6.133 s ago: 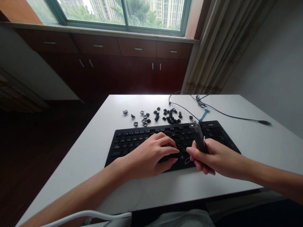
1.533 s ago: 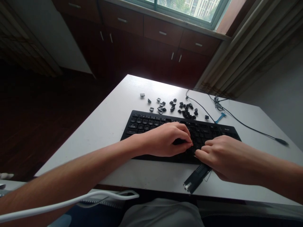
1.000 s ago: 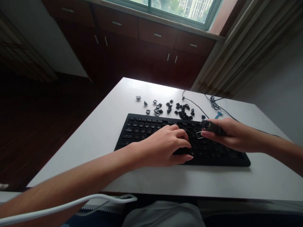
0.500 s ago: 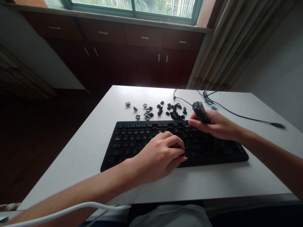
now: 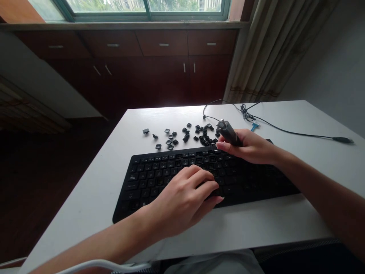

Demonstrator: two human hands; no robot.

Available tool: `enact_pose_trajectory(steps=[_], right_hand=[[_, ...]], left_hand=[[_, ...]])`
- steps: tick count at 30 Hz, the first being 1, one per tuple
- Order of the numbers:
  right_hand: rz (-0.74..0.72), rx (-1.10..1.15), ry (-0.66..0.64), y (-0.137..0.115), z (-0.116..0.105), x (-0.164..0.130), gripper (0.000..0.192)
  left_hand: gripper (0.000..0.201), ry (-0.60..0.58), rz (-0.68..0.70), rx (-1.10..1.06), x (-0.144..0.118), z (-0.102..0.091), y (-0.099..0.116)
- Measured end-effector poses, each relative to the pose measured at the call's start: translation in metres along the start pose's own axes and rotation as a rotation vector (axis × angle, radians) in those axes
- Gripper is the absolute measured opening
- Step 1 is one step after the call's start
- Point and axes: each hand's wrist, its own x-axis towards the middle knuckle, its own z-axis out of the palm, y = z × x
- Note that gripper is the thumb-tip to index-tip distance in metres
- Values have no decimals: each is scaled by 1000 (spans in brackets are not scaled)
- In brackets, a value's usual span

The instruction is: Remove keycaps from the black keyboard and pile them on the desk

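Observation:
A black keyboard (image 5: 142, 186) lies on the white table, with several key positions bare of caps. My left hand (image 5: 185, 194) rests palm down over its middle, fingers curled onto the keys and thumb towards the near edge. The fingertips are partly hidden. In my right hand (image 5: 251, 146), closed around its dark body, is a keycap puller (image 5: 230, 134). Its thin wire end points left at the keyboard's top row, near the thumb tip. Whether the wire hooks a key cannot be made out. Loose black keycaps (image 5: 205, 140) lie scattered just behind the keyboard.
A black cable (image 5: 299, 133) loops across the back right of the table (image 5: 94, 179) beside a small blue brush-like piece (image 5: 254, 126). A white cable (image 5: 99, 263) crosses the near left. Cabinets (image 5: 128, 80) stand beyond the table.
The view has shifted and turned slightly, so the keyboard appears more slanted. The keycap puller leans a little further left. My left hand stays on the keys.

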Motion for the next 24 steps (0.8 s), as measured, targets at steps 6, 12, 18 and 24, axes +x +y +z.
enact_pose_trajectory(steps=[6,12,18,24], right_hand=[[68,68,-207,-15,2,-17,30],[296,62,-271,-34,15,-57,31],[495,38,-277,-51,22,-68,24],[586,-20,-238,-61,31,-60,11]], left_hand=[[19,5,-67,-96,3,-11,-10],[22,-10,-50,-71,3,-11,-13],[20,-14,-13,-51,1,-7,-11],[21,-22,20,-11,-1,-4,-11]])
